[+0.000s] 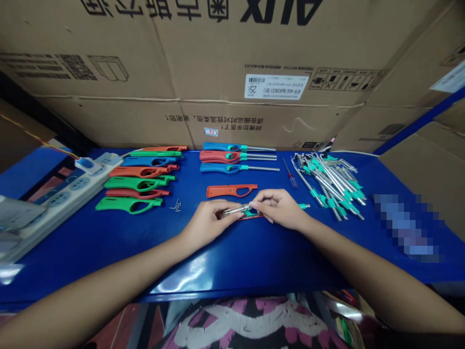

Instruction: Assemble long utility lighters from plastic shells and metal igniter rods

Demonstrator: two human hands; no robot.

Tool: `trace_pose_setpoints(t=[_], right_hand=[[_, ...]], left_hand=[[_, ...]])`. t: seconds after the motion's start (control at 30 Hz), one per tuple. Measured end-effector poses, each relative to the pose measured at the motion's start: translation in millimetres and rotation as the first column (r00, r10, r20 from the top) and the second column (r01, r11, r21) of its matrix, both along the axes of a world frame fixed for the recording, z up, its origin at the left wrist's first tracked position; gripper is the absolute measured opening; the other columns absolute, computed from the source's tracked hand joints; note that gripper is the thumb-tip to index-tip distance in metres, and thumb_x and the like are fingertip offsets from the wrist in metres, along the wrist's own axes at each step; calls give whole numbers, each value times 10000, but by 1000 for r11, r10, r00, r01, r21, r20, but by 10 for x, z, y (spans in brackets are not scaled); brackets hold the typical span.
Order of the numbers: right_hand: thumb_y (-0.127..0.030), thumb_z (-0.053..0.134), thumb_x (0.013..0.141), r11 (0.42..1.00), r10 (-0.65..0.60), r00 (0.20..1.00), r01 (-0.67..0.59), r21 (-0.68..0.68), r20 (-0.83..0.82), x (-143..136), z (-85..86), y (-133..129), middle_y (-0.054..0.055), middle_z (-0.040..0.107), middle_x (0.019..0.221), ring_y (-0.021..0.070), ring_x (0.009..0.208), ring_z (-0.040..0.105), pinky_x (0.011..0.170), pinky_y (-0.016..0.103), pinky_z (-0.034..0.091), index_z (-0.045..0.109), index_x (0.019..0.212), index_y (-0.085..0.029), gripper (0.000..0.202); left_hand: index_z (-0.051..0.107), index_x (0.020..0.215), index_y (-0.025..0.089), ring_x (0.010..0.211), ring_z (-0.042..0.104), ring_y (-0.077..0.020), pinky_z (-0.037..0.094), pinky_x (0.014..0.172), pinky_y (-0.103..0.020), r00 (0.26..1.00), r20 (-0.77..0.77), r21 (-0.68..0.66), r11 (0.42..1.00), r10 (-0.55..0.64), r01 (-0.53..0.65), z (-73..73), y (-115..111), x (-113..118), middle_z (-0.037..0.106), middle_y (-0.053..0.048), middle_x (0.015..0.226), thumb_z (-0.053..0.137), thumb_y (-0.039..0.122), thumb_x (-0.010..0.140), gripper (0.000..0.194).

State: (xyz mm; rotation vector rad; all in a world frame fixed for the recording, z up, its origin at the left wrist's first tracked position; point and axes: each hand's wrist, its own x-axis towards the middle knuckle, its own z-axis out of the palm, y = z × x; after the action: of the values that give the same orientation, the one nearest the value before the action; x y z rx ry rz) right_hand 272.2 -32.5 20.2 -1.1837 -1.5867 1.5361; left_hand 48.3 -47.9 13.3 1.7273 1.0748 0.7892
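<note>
My left hand (212, 216) is closed on a small clear lighter fuel tank (234, 210), held level just above the table. My right hand (278, 206) pinches the tank's whitish end between thumb and fingers. Under both hands lies part of an orange lighter shell (250, 217) with teal parts on it, mostly hidden. A teal tip (304, 206) shows to the right of my right hand. Just behind my hands rests an orange lighter half shell (232, 191), its hollow side up.
Left are stacked green, red, orange and blue lighter shells (134, 183), small screws (176, 206) and a power strip (72, 189). Assembled lighters (221, 167) lie at the back. A screwdriver (291, 177) and a pile of metal lighter tubes (330, 186) are right. A cardboard box (203, 72) stands behind.
</note>
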Motion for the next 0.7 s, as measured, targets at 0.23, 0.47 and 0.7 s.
trace_pose_setpoints(t=[0.23,0.47,0.7], right_hand=[[-555,722,768,999,-38,999,38,28,25,-39,-18,-53,-47,527,513,54,411,397,392,201,258,626,758,-155,412],[-528,712,776,995,-72,997,69,74,30,-55,-75,-59,19,634,664,94,540,529,494,223,377,646,768,-147,387],[-506,703,801,997,-20,999,18,70,29,-32,-30,-48,-35,550,544,67,422,447,406,205,312,625,780,-156,360]], left_hand=[[791,1037,192,713,684,-172,491,608,-249,999,-11,43,998,50,-50,2,-41,24,786,-70,951,718,325,857,236],[788,1055,187,787,710,-196,535,677,-271,996,49,-7,997,77,-77,-26,-65,54,783,-81,983,728,316,851,248],[787,1050,187,820,723,-205,553,711,-278,997,52,0,998,60,-60,3,-62,48,784,-75,997,742,321,844,250]])
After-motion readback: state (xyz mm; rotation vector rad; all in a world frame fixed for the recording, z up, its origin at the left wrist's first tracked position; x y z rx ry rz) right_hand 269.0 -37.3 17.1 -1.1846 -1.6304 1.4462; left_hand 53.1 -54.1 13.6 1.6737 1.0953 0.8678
